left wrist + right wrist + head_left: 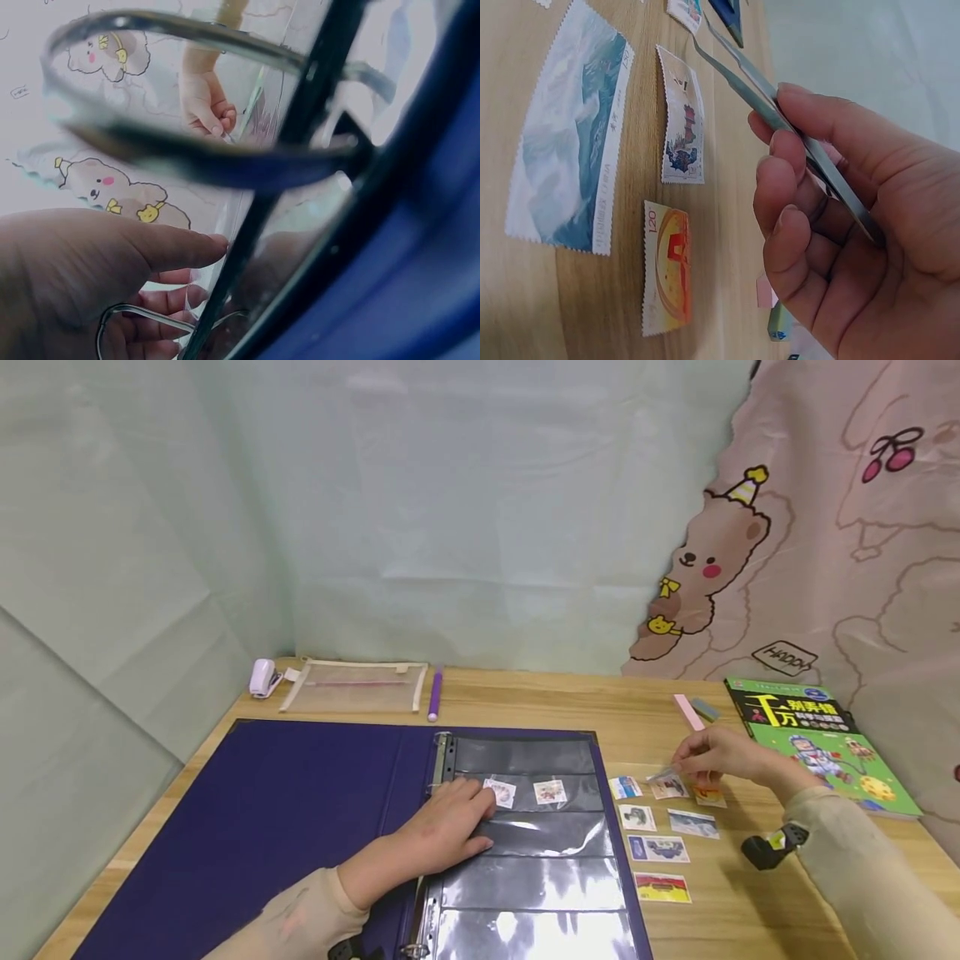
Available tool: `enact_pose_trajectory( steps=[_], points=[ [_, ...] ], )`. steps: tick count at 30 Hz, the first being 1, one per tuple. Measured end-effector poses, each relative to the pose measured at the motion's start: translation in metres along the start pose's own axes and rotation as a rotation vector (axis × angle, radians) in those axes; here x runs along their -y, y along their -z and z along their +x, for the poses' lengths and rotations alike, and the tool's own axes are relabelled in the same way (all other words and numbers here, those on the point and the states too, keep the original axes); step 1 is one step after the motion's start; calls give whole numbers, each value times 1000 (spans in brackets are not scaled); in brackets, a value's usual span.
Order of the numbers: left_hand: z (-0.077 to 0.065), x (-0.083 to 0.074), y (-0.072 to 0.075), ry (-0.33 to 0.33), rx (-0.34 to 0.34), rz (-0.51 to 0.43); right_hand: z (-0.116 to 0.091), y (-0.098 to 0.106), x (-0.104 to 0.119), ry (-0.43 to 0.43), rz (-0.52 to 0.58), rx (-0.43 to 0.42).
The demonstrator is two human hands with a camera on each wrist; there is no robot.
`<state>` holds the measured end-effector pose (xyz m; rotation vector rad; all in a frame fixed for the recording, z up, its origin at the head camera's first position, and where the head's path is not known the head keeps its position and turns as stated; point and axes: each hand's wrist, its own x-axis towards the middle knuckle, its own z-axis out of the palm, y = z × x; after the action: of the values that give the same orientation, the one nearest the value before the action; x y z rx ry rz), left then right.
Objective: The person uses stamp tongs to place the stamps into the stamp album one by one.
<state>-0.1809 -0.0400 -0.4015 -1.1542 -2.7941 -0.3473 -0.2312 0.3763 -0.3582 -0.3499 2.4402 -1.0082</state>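
Note:
My right hand grips a pair of metal tweezers over the loose stamps to the right of the binder. In the right wrist view their tips overlap the edge of a small stamp. Close by lie a stamp with a red building, an orange stamp and a large landscape stamp. My left hand rests with relaxed fingers on the left part of a clear-pocket page in the blue binder. Two stamps sit in its second pocket row.
Metal binder rings stand by my left hand. At the back lie a white stapler, a mesh zip pouch and a purple pen. A pink strip and a green book lie at the right.

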Motion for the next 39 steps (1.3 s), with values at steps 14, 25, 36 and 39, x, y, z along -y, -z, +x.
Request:
enact_pose_trajectory(
  steps=[14,25,36,39],
  points=[
    [-1,1,-2,-11,-37,-34,5,-2,-4,8,44,21],
    [-2,0,-1,0,-24,-48,8,-3,0,-13,28,44],
    [-2,0,-2,10,-29,-59,9,-9,-5,47,25,77],
    [-1,-1,-2,15,-23,-61,8,-10,-4,60,12,70]
  ],
)
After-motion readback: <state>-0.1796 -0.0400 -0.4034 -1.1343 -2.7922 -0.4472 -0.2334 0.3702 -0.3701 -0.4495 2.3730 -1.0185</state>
